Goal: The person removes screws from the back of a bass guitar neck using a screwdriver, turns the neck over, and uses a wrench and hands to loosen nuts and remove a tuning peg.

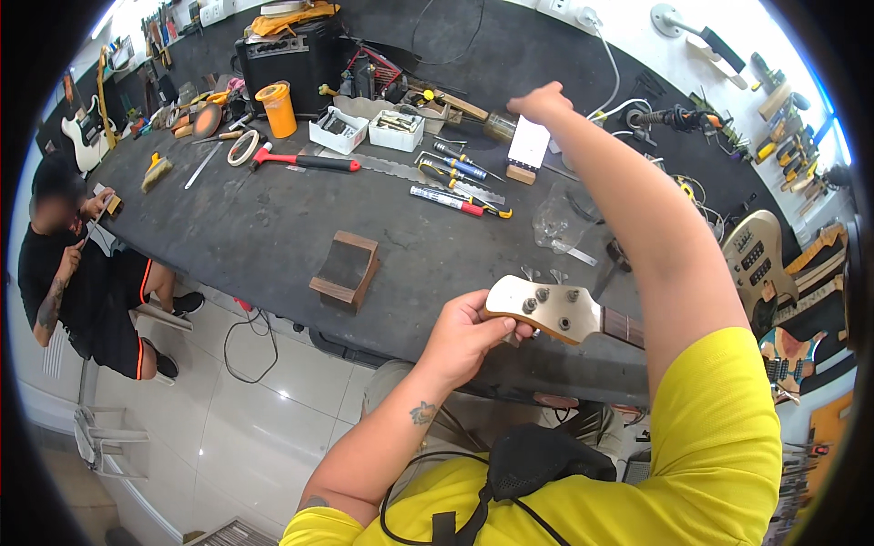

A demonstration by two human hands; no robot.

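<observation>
My left hand (462, 341) is closed round the end of a bass guitar headstock (537, 309), thumb along its lower edge. The headstock is pale-faced with several metal tuner posts, and its dark fretted neck (622, 326) runs off to the right, under my right arm. Far across the bench, my right hand (544, 103) is stretched out with fingers extended, and I see nothing in it. Just below that hand stands a white box (528, 143) beside a wooden block (521, 173). A glass jar (500, 126) is close to its fingertips.
A curved wooden block (346, 270) sits on the dark bench (264, 232). Screwdrivers (460, 173), a marker (446, 201), a red hammer (305, 161), white trays (339, 130) and an orange cup (277, 109) lie farther back. Another person (77, 264) sits at left. Guitar bodies (760, 259) stand at right.
</observation>
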